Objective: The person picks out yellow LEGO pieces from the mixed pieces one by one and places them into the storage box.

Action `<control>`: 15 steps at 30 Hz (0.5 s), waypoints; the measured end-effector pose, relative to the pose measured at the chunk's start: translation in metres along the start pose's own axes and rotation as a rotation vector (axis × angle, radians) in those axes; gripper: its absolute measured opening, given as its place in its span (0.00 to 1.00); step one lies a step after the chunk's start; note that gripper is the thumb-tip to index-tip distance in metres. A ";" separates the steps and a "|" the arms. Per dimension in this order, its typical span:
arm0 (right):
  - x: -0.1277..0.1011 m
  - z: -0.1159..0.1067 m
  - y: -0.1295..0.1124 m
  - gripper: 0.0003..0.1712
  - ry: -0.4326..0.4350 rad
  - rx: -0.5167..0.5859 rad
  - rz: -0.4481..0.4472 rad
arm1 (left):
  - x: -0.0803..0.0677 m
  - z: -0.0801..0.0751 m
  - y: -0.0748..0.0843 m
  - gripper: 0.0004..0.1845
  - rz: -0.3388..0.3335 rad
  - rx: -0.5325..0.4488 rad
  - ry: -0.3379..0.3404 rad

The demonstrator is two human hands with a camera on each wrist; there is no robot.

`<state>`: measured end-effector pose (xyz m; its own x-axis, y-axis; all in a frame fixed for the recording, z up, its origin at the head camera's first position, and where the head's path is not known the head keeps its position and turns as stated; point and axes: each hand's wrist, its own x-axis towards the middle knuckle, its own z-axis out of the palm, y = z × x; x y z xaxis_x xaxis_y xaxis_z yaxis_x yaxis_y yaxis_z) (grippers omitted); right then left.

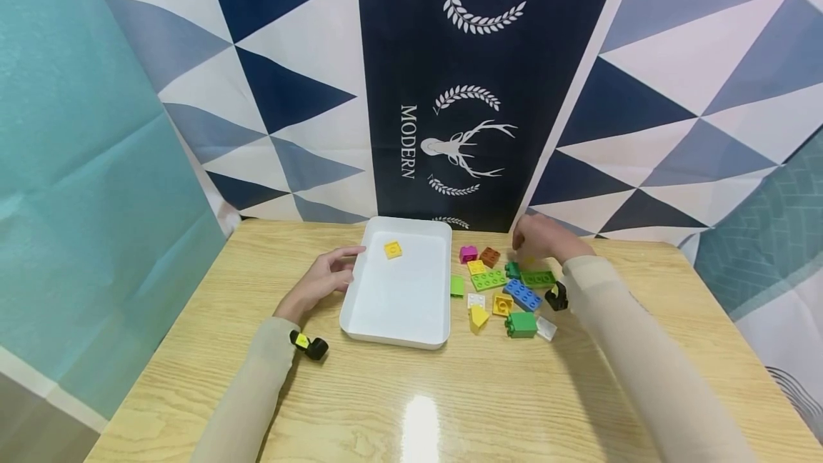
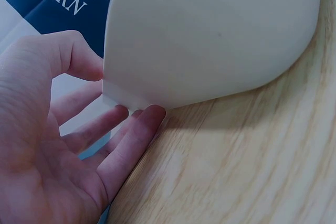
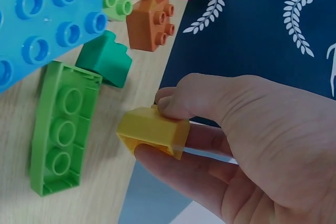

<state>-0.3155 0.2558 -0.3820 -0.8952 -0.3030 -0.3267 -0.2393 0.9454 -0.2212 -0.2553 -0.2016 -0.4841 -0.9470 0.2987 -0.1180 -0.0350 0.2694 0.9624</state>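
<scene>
Fingers of the right hand [image 3: 247,145] pinch a small yellow block [image 3: 153,130], lifted just above the tabletop [image 1: 450,406] at the far edge of a scatter of loose blocks. A long green block [image 3: 60,129] lies just beside it, with a dark green block [image 3: 107,62] and an orange block [image 3: 152,23] near. The left hand [image 1: 319,281] is spread, fingertips touching the left wall of a white tray [image 1: 398,306]. One yellow tile [image 1: 393,249] lies inside the tray.
</scene>
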 end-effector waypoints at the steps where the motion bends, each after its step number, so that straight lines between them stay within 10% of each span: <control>1: 0.000 -0.001 0.000 0.14 -0.001 0.004 0.000 | 0.000 0.000 0.000 0.40 -0.001 -0.001 0.000; 15: -0.006 -0.016 -0.003 0.11 0.042 -0.031 -0.050 | 0.000 0.001 0.002 0.40 -0.005 0.011 0.006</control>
<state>-0.3150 0.2567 -0.3646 -0.8969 -0.3449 -0.2767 -0.2948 0.9328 -0.2074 -0.2547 -0.2006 -0.4824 -0.9487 0.2919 -0.1212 -0.0361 0.2809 0.9591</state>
